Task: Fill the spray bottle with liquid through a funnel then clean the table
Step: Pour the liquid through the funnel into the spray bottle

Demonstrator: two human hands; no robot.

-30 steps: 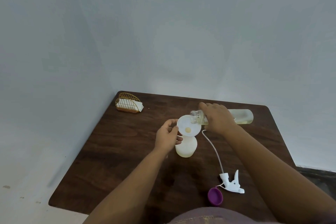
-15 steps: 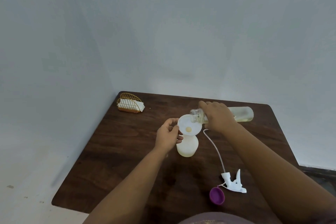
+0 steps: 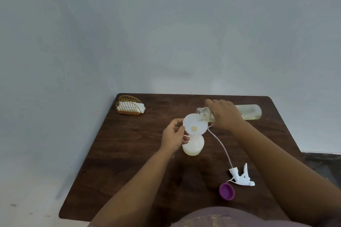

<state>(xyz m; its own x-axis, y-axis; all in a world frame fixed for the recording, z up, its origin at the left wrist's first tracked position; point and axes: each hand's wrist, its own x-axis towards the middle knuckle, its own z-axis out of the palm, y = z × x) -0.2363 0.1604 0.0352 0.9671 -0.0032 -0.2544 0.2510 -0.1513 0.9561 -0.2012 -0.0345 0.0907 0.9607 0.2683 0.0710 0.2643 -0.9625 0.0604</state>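
A gold wire napkin holder stands at the table's far-left corner.

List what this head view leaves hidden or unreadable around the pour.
1. Spray bottle neck: head view, covered by the funnel, so the spout's seating is unseen.
2. Clear bottle middle: wrapped by the right hand.
3. Stream from that bottle's mouth: too faint to confirm.
4. Funnel's near-left rim: behind the left hand fingers.
5. Napkin holder contents: too small to make out.

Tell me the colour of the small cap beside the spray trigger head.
Purple round plastic cap, clearest in the head view.
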